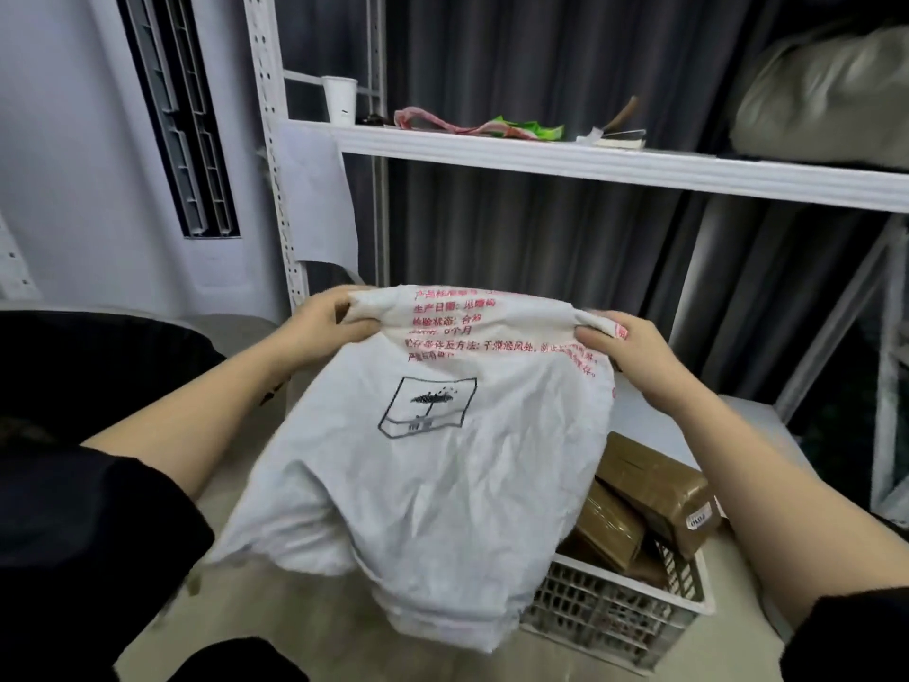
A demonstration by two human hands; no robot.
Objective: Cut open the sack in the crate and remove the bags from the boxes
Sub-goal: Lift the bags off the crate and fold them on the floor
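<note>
A white woven sack (433, 475) with red print and a black umbrella mark hangs limp in front of me. My left hand (319, 327) grips its upper left corner. The upper right corner is bunched in my right hand (634, 356). Below and to the right, a white lattice crate (615, 617) stands on the floor. Several brown taped boxes (654, 489) lie in the crate, partly hidden behind the sack.
A white metal shelf (590, 160) runs across above, carrying a white cup (340, 98), pink and green wrappers (477, 125) and a tool beside a book (620, 132). Dark curtains hang behind. A tall grey unit stands at left. A lower white shelf board lies behind the crate.
</note>
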